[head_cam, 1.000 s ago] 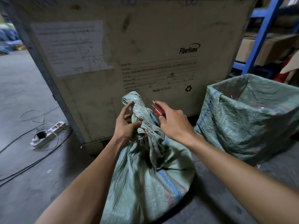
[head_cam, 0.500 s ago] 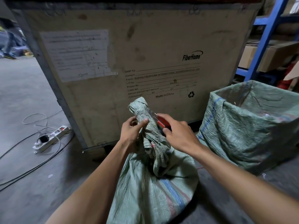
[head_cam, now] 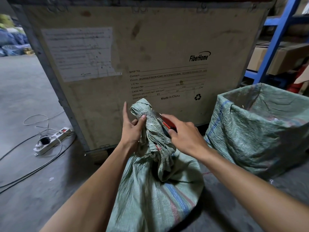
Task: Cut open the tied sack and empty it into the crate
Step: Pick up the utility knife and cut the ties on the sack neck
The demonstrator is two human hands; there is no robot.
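- The tied sack (head_cam: 155, 195), green woven with a blue and red stripe, is stood on the concrete floor (head_cam: 30, 190) directly in front of the crate (head_cam: 150, 47); its twisted neck (head_cam: 147, 121) is held upright against the crate's lower wall.
- The left hand (head_cam: 132, 131) is closed on the neck from the left, the thumb pressed onto the weave; the index finger is kept straight and pointed upward, apart from the fabric.
- The right hand (head_cam: 185, 136) is wrapped around a red-handled cutter (head_cam: 168, 123); its metal tip is laid against the right side of the neck, just below the knotted top.
- The crate is seen as a large plywood box printed "FiberHome" and "Made in China", with a paper sheet (head_cam: 80, 52) stuck on its left part.
- A second, open sack (head_cam: 260, 131) is stood to the right; a power strip (head_cam: 51, 141) with cables is seen on the floor at left; blue shelving (head_cam: 274, 39) is seen at far right.
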